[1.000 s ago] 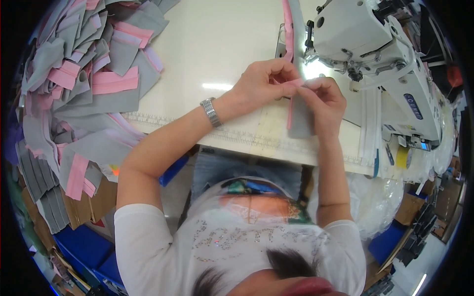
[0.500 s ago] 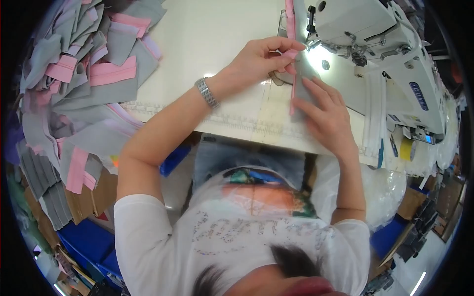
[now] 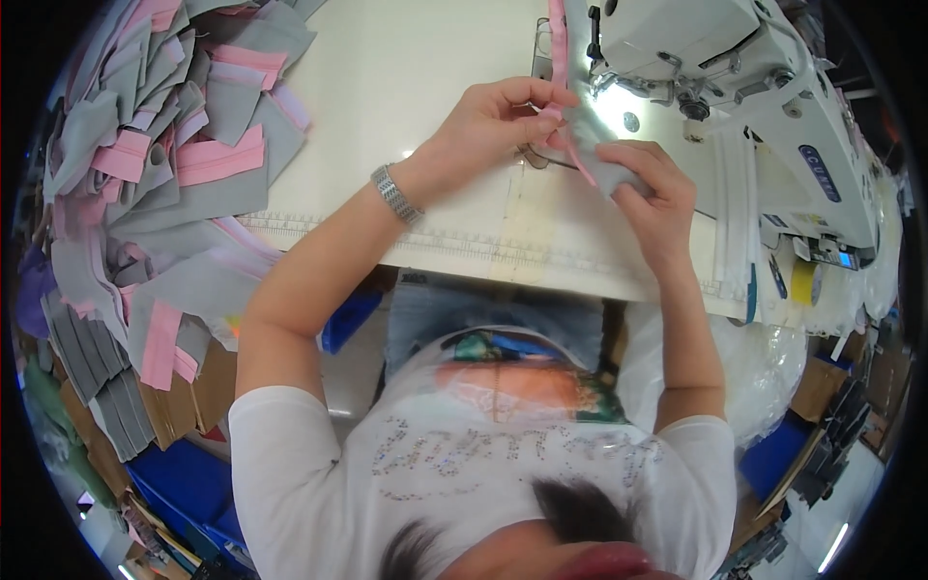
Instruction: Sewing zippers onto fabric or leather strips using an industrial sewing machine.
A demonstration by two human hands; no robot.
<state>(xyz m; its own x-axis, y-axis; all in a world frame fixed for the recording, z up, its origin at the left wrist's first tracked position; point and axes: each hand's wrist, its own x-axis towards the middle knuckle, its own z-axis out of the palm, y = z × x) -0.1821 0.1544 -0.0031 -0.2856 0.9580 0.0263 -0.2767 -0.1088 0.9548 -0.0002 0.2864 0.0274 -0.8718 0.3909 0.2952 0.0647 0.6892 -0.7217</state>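
A grey fabric piece (image 3: pixel 612 175) with a pink strip (image 3: pixel 560 43) along its left edge lies lengthwise by the lit needle area of a white sewing machine (image 3: pixel 725 43). My left hand (image 3: pixel 491 124), a metal-band watch (image 3: pixel 394 193) on its wrist, pinches the pink strip between thumb and forefinger just left of the needle area. Closed on the near end of the grey fabric is my right hand (image 3: pixel 660 198), thumb below and fingers bent over it; that end is lifted and bent to the right. The needle itself is too small to make out.
A heap of grey and pink fabric pieces (image 3: pixel 220 159) covers the table's left side. A ruler strip (image 3: pixel 406 240) runs along the front edge. White zipper-like tapes (image 3: pixel 737 208), small scissors (image 3: pixel 777 277) and a yellow tape roll (image 3: pixel 802 282) are at the right.
My right hand has gone from lying with fingers stretched on the fabric to gripping its near end, which now bends right. My left hand keeps its pinch on the pink strip.
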